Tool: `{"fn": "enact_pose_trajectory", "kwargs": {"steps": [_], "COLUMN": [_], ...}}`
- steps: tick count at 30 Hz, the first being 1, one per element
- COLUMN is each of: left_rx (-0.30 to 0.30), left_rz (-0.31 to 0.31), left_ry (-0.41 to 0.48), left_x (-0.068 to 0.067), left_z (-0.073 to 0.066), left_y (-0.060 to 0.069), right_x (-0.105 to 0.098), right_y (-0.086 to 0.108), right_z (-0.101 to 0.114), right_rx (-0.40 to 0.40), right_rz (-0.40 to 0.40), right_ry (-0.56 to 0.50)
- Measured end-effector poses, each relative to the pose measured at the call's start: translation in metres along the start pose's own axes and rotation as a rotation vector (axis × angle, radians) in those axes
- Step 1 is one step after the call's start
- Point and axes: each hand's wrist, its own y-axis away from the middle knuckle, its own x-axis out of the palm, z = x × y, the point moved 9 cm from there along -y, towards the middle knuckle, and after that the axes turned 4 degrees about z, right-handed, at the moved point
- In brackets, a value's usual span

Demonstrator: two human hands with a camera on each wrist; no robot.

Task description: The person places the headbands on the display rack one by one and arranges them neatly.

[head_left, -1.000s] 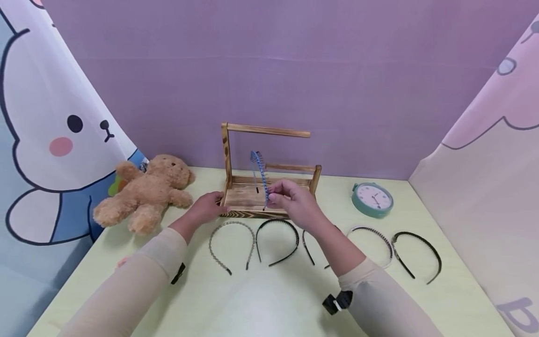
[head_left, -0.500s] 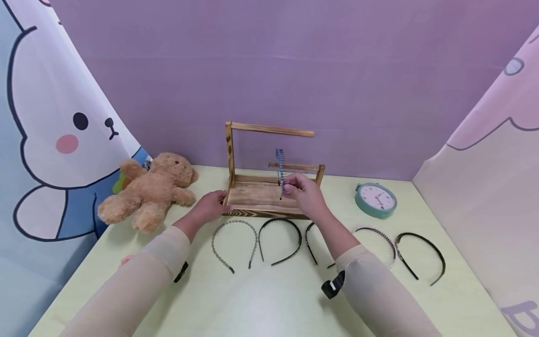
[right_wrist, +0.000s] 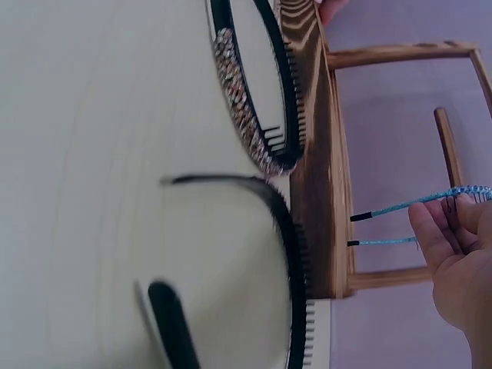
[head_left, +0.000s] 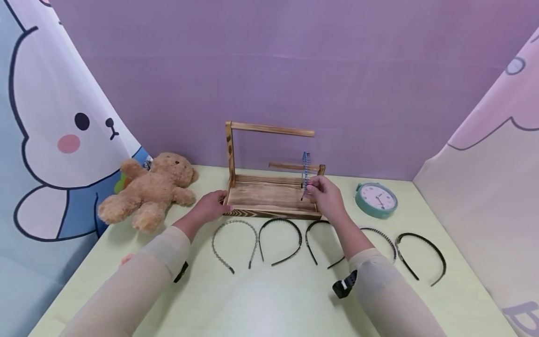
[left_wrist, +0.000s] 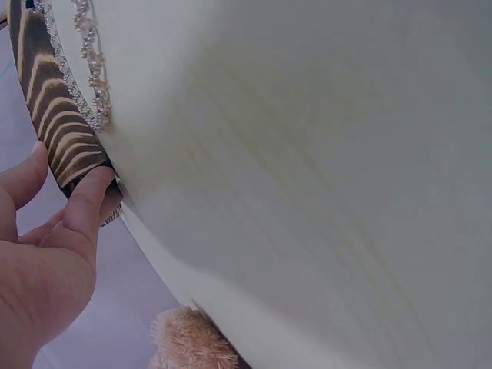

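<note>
My right hand (head_left: pixel 326 194) pinches a blue toothed headband (head_left: pixel 306 164) near its lower part. The headband stands upright with its arch at the short lower bar (head_left: pixel 286 166) of a wooden rack (head_left: pixel 273 215), near the right post; whether it touches the bar I cannot tell. In the right wrist view, the black tips of the blue headband (right_wrist: pixel 400 206) hang over the rack's tray, and my right hand (right_wrist: pixel 461 254) has its fingers curled on one leg. My left hand (head_left: pixel 208 207) grips the rack's left end; the left wrist view shows my left hand (left_wrist: pixel 58 254) at its dark-grained corner (left_wrist: pixel 69 146).
Before the rack lies a row of headbands: a beaded one (head_left: pixel 214 241), a black toothed one (head_left: pixel 300 241) and several more, including a black one (head_left: pixel 438 252) at the right. A teddy bear (head_left: pixel 151 192) lies left, a green clock (head_left: pixel 376 200) right. The longer bar (head_left: pixel 273 129) runs above.
My right hand has carried the blue headband rightward from the middle of the rack to the right end of the short lower bar. The left hand stays at the rack's left end.
</note>
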Motion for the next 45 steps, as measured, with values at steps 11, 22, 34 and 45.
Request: {"fn": "enact_pose_trajectory", "kwargs": {"steps": [11,22,34,45], "left_rx": [-0.007,-0.009,-0.017,-0.020], "left_rz": [-0.004,-0.001,0.007,0.013], "left_ry": [0.027,0.020,0.013,0.018], "left_x": [0.002,0.002,0.002,0.003], "left_z": [-0.001,0.001,0.000,0.002], "left_y": [0.001,-0.002,0.000,-0.001], "right_x": [-0.020,-0.027,-0.034,-0.076], "right_y": [0.002,0.003,0.008,0.021], "right_z": [-0.014,-0.028,-0.028,-0.012], "right_rx": [0.006,0.050,0.068,0.057], "right_rz": [-0.034,-0.042,0.004,-0.024], "right_ry": [0.006,-0.007,0.089,0.321]}}
